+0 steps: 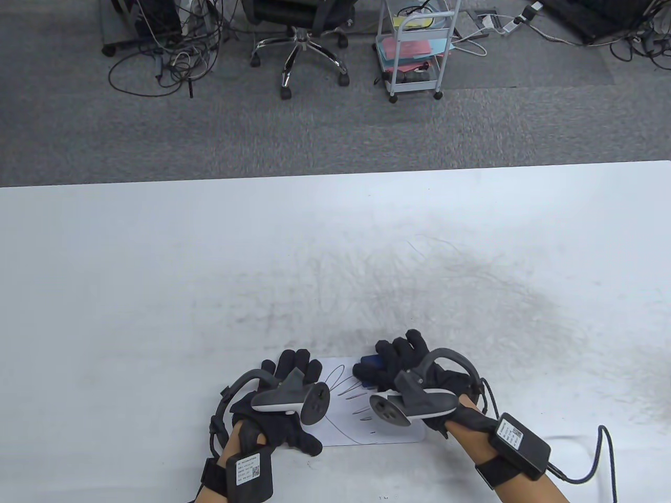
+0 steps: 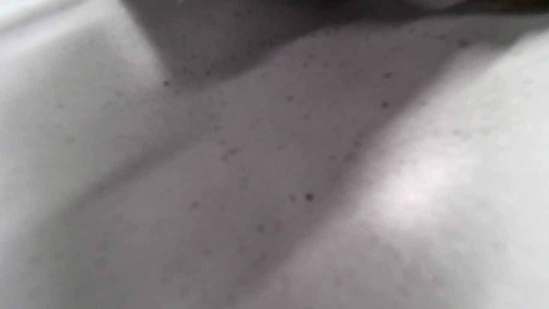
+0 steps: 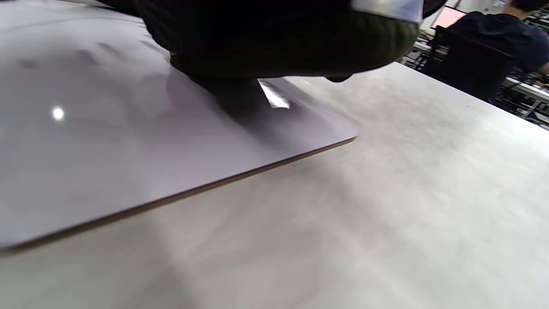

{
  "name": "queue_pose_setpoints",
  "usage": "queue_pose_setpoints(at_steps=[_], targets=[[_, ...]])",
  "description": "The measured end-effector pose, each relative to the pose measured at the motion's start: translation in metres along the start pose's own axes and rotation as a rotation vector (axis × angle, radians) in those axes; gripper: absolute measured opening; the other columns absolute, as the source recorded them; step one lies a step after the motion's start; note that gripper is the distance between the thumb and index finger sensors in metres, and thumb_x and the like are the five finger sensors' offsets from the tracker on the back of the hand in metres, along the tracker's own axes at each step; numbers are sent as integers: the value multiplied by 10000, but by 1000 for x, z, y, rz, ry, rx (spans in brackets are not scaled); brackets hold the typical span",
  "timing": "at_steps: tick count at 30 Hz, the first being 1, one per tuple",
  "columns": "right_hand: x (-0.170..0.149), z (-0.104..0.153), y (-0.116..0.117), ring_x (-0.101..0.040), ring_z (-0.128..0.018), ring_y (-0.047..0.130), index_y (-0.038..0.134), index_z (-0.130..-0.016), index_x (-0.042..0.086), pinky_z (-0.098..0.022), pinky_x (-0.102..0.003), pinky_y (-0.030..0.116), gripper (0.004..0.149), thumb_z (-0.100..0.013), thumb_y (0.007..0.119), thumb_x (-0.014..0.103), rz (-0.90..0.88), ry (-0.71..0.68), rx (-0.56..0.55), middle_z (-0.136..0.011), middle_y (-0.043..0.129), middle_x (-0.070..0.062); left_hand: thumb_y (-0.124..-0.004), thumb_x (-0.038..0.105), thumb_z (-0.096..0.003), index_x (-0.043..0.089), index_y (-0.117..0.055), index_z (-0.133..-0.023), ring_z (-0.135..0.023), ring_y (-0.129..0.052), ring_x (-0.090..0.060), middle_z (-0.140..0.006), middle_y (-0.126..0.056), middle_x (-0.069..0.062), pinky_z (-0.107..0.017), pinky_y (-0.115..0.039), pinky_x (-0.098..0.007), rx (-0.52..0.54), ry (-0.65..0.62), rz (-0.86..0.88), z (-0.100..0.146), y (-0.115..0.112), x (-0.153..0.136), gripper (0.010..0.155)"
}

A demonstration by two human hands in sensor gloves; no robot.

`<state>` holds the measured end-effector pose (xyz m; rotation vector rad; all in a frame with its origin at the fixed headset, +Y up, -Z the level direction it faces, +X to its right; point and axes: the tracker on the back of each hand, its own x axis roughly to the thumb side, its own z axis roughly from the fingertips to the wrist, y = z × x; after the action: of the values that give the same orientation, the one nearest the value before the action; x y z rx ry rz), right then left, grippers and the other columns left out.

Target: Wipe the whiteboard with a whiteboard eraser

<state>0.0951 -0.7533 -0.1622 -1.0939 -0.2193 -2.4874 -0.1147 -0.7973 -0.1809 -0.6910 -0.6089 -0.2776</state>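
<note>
A small white whiteboard (image 1: pixel 346 419) with dark pen strokes lies flat on the table near its front edge. My right hand (image 1: pixel 401 361) grips a blue eraser (image 1: pixel 371 361) and holds it down on the board's far right part. In the right wrist view the gloved hand (image 3: pixel 274 38) sits on the board (image 3: pixel 107 150) near its corner. My left hand (image 1: pixel 291 377) rests on the board's left edge, fingers spread forward. The left wrist view is a blur of grey surface; no fingers show there.
The white table (image 1: pixel 209 262) carries grey smudges around the middle and right. Beyond its far edge stand an office chair (image 1: pixel 304 42) and a white cart (image 1: pixel 414 47) on carpet. A cable (image 1: pixel 603 450) trails from my right wrist.
</note>
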Motion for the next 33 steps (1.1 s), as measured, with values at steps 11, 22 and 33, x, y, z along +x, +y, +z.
queue_pose_setpoints(at_steps=[11, 22, 33], targets=[[60, 64, 0, -453, -1035, 699, 400, -1147, 408, -775, -728, 490, 546, -627, 557, 464, 118, -138, -47, -1227, 568, -205, -603, 807, -221, 38, 98, -1059, -1005, -9, -565, -1085, 125, -316, -739, -251, -700, 0, 2, -3, 0, 0, 0, 1336], [-3, -11, -3, -455, -1100, 600, 358, -1148, 429, -802, -746, 398, 546, -640, 558, 445, -76, 41, 60, -1266, 479, -187, -603, 807, -225, 35, 96, -1060, -1003, -10, -569, -1084, 125, -319, -737, -251, -702, 1, -5, -3, 0, 0, 0, 1334], [-32, -49, -5, -455, -1075, 651, 377, -1145, 417, -793, -739, 432, 542, -637, 564, 441, -97, 101, 46, -1252, 525, -185, -603, 807, -228, 35, 99, -1058, -999, -5, -567, -1081, 128, -318, -734, -245, -701, 1, -9, 1, 0, 0, 0, 1333]])
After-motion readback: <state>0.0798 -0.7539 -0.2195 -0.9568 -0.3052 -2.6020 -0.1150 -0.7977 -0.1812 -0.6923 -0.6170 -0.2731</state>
